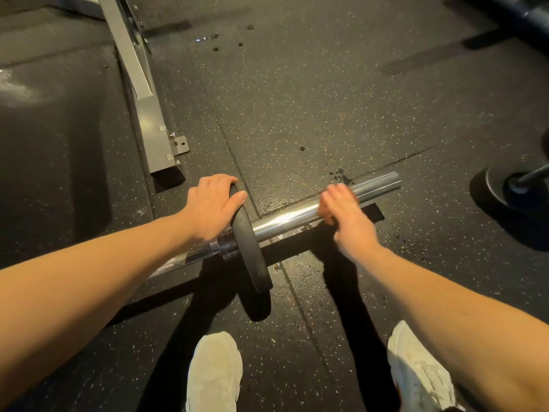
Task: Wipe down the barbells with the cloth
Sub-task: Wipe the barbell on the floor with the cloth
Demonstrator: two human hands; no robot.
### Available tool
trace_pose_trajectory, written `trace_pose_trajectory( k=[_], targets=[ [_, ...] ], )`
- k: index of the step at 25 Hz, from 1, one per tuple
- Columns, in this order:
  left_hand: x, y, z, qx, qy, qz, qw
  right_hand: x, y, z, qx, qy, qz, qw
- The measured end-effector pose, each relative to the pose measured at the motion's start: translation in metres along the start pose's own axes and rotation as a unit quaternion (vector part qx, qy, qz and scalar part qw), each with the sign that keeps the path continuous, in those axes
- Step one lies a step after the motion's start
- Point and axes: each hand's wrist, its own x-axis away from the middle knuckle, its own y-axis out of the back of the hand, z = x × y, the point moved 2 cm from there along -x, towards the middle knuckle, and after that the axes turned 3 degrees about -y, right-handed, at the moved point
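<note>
- Gripping the weight plate (pixel 252 251) by its rim, the left hand (pixel 212 208) steadies the barbell (pixel 294 217) on the floor (pixel 326 99).
- Right hand (pixel 347 217) blurs on the barbell, its grip unreadable; a slip could roll it toward the shoes (pixel 214 373).

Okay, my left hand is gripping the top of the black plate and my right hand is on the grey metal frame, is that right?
Not quite. The head view shows the right hand, blurred, on the barbell's chrome sleeve instead. The left hand does grip the top of the black plate.
</note>
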Motion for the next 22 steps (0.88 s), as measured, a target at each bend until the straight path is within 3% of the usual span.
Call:
trace_pose_trajectory(
  k=[2,4,5,7,9,12,14,18,20,22],
  targets=[
    [-0.003,0.0,0.002,0.011,0.002,0.001,1.0,-0.009,0.003,-0.001,-0.018,-0.115,-0.05,0.992],
    [-0.006,0.0,0.004,0.02,0.002,0.007,1.0,-0.008,-0.005,0.032,-0.038,-0.156,-0.075,0.984],
    [-0.007,-0.001,0.005,0.023,0.004,0.009,1.0,-0.001,-0.014,0.054,-0.043,-0.128,-0.064,0.989],
    [-0.011,-0.003,0.009,0.023,0.007,0.011,1.0,0.015,-0.038,0.088,-0.077,0.01,0.0,0.997],
    [-0.017,-0.004,0.016,0.025,0.01,0.003,1.0,0.03,-0.049,0.104,-0.099,0.143,0.076,0.982],
    [-0.022,-0.007,0.02,0.034,0.014,0.002,0.999,0.025,-0.035,0.089,-0.068,0.199,0.116,0.971],
    [-0.019,-0.01,0.019,0.042,0.012,-0.01,0.999,0.015,-0.02,0.067,-0.025,0.155,0.092,0.983],
    [-0.001,-0.01,0.004,0.035,0.0,-0.048,0.998,-0.007,0.012,0.006,-0.015,-0.048,-0.011,0.999],
    [0.015,-0.01,-0.007,0.027,-0.018,-0.069,0.997,-0.009,0.014,0.013,-0.003,-0.121,-0.013,0.993],
    [0.033,-0.011,-0.018,0.024,-0.027,-0.069,0.997,0.002,0.008,0.042,0.004,-0.13,0.003,0.991]
  ],
)
